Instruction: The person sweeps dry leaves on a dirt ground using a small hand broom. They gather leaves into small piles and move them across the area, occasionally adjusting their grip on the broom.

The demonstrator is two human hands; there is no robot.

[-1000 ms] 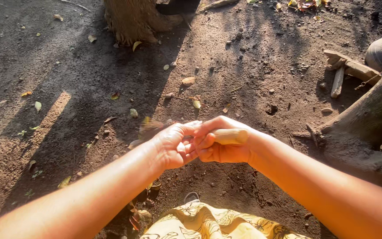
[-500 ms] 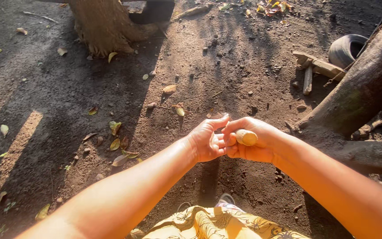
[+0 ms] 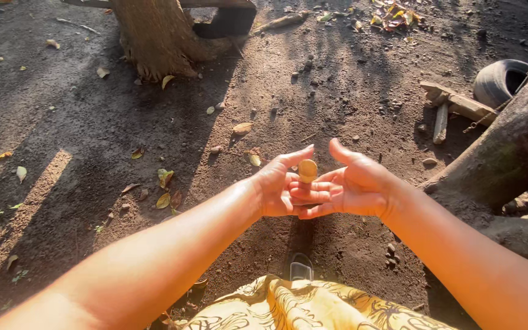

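My left hand (image 3: 276, 189) and my right hand (image 3: 359, 183) are held out together over bare dirt, fingers overlapping in the middle. A small rounded tan lump (image 3: 307, 170) stands on the meeting fingertips, propped between both hands. Both thumbs are spread upward and the palms are turned open. I cannot tell what the lump is made of. Both forearms reach in from the bottom of the view, lit by low sun.
A tree trunk (image 3: 160, 36) stands at the top left. A thick slanting root or log (image 3: 508, 153) runs down the right side, with an old tyre (image 3: 502, 79) and wood scraps (image 3: 453, 104) behind it. Yellow patterned cloth (image 3: 313, 305) and a sandal (image 3: 300, 267) lie below the hands.
The hands were clasped around the lump; now the fingers have spread and the thumbs lifted, leaving the lump exposed on the fingertips. The view has shifted slightly.
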